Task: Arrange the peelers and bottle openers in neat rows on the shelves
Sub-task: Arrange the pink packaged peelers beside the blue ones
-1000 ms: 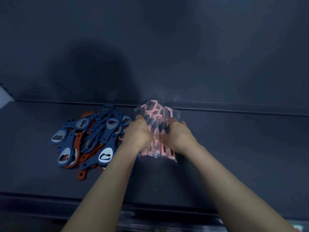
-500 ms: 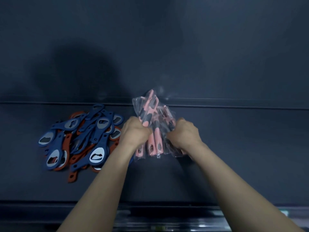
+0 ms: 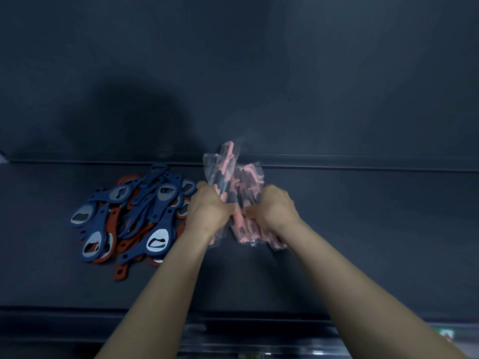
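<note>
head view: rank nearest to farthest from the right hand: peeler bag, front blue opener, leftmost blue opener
1. Peeler bag: gripped by the right hand itself.
2. Front blue opener: right front of the opener pile.
3. Leftmost blue opener: the pile's far left edge.

Shelf: bears the stock. A back panel rises behind it and a front lip runs along its near edge.

Pile of bottle openers: on the shelf, left of centre, pieces overlapping; far end near the back panel.

Bag of peelers: just right of the pile, upper end before the back panel; whether its lower end touches the shelf cannot be told.

Left hand: grips the bag's left side, between bag and pile.

Right hand: grips the bag's right side.

Forearms: cross the front lip from the near side.
</note>
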The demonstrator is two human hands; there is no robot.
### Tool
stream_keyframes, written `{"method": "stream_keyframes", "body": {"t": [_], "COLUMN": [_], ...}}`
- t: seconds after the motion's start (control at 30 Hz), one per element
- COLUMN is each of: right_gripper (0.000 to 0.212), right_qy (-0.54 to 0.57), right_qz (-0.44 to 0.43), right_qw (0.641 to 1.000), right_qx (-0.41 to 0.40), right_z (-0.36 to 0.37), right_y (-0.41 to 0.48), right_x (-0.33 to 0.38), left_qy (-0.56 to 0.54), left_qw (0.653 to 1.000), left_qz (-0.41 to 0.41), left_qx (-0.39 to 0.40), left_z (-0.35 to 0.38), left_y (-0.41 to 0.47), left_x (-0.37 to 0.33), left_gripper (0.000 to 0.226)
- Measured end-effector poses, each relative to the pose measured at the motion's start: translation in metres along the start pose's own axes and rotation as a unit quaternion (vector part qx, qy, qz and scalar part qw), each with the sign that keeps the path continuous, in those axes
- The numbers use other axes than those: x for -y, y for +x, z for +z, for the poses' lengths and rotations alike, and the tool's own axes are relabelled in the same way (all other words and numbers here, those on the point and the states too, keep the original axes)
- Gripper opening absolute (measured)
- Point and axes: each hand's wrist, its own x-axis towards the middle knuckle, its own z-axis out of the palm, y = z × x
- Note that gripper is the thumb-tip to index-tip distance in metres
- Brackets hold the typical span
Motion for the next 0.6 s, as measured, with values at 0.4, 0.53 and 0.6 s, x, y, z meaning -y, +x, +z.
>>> {"method": "stream_keyframes", "body": {"t": [0.4,0.53,0.6], "right_gripper": [0.026,0.014,0.011], "right_qy": [0.055,0.074,0.071], "right_qz": [0.082,0.087,0.078], "right_qw": [0.995,0.993,0.994], "right_qx": [-0.016,-0.011,-0.003], "right_z": [-0.020,-0.023,-0.024], "right_y": [0.002,-0.001,0.000], "right_x": [-0.021,-0.025,-0.024], "left_qy": [0.044,0.015,0.003], "left_qw": [0.998,0.999,0.999], "left_qz": [0.023,0.037,0.038], "left_qx": [0.032,0.028,0.024], "left_z": [0.021,0.030,0.033], "left_y": [-0.002,-0.004,-0.004], "left_x": [-0.017,-0.022,-0.024], "left_gripper": [0.062,0.057,0.061]}}
